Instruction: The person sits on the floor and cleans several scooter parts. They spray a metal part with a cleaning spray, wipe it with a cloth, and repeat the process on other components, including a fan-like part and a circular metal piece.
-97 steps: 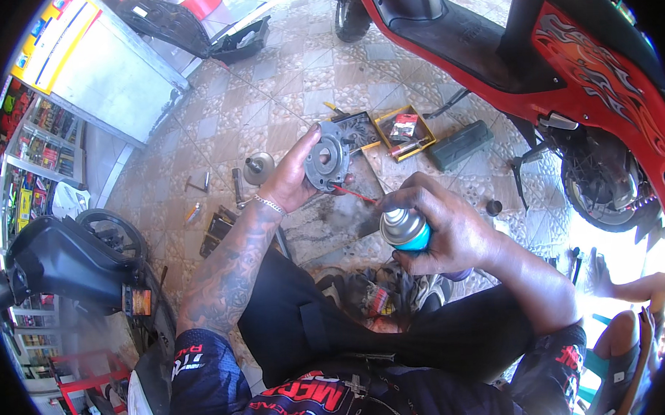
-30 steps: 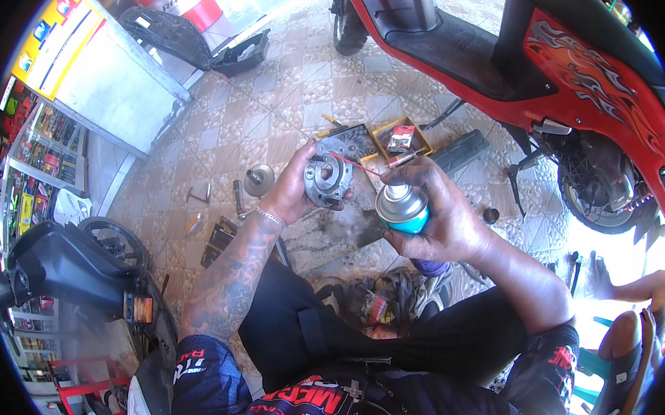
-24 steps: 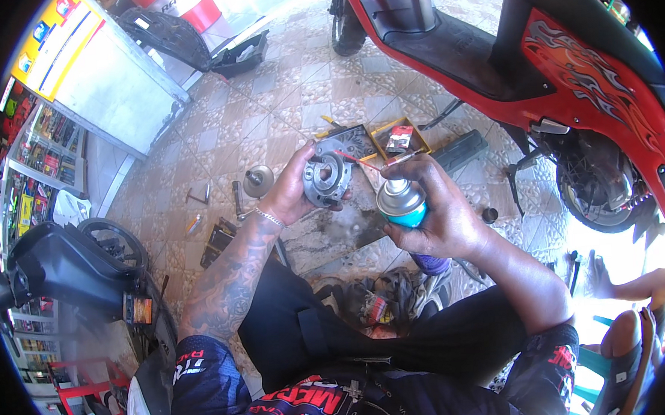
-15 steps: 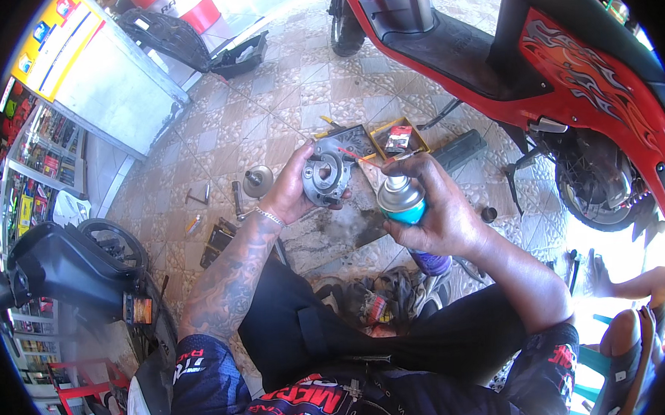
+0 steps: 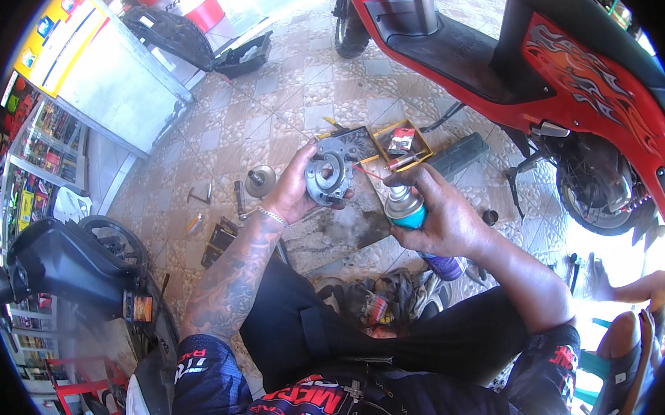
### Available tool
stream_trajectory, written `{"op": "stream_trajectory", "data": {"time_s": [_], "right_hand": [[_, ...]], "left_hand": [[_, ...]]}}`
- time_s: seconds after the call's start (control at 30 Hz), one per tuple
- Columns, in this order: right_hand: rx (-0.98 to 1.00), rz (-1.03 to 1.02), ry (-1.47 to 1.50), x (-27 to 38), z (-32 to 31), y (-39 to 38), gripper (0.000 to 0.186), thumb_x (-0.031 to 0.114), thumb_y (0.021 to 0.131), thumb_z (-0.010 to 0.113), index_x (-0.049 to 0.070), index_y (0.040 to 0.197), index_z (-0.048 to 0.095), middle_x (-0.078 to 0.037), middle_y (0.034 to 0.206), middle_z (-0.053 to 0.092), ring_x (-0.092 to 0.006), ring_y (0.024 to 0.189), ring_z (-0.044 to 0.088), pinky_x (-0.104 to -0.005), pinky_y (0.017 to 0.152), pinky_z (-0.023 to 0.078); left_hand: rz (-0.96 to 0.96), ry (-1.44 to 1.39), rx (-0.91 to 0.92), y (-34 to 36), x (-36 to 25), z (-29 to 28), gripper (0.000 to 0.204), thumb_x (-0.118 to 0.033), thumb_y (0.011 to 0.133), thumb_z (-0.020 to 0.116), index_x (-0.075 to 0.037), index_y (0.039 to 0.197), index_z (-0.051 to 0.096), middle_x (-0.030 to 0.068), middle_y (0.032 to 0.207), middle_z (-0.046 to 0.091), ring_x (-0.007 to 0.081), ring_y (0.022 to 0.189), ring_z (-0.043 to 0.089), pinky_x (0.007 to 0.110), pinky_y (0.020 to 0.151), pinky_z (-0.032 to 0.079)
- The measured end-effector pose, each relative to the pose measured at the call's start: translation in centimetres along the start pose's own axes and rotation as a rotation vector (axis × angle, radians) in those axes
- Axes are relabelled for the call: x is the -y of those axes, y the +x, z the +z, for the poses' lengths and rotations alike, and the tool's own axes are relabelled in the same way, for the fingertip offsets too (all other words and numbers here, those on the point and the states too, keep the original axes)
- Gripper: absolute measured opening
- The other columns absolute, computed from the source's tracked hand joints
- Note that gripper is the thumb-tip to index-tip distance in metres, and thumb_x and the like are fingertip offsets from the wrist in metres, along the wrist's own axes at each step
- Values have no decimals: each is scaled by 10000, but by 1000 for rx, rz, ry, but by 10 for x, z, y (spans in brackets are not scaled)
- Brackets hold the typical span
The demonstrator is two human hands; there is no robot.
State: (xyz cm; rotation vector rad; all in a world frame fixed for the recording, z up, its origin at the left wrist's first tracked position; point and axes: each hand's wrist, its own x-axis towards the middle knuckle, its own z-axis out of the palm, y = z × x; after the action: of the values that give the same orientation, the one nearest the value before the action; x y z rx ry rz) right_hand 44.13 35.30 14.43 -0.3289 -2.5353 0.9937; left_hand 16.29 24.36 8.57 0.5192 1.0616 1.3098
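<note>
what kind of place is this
Most likely a small scooter repair shop. A red scooter stands on the tiled floor, loose metal parts lie around, and shelves of packaged goods line the left side.

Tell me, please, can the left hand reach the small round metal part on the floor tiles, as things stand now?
Probably not at once: the left hand is full, gripping the round metal engine part. The small round part lies just beside it, uncovered.

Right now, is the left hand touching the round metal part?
Touching. Head view shows the left hand wrapped around the round metal part, fingers on its rim.
</note>
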Motion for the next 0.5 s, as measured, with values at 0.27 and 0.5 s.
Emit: {"op": "stream_trajectory", "data": {"time_s": [0.27,0.5], "right_hand": [[3,-15,6,2,1,0,682,246,764,837,140,1369,541,-212,1305,584,-427,1201,645,-501,990,553],[32,-7,1,5,0,1,650,208,750,854,84,1318,563,-168,1203,589,-391,1136,659,-464,960,555]], "left_hand": [[-23,-22,-9,-1,-1,0,702,-659,1072,340,-71,1337,617,128,1080,756,307,916,768,446,713,605],[-13,6,-16,0,0,0,689,-656,1074,335,-85,1337,618,109,1069,750,304,934,767,456,734,611]]}}
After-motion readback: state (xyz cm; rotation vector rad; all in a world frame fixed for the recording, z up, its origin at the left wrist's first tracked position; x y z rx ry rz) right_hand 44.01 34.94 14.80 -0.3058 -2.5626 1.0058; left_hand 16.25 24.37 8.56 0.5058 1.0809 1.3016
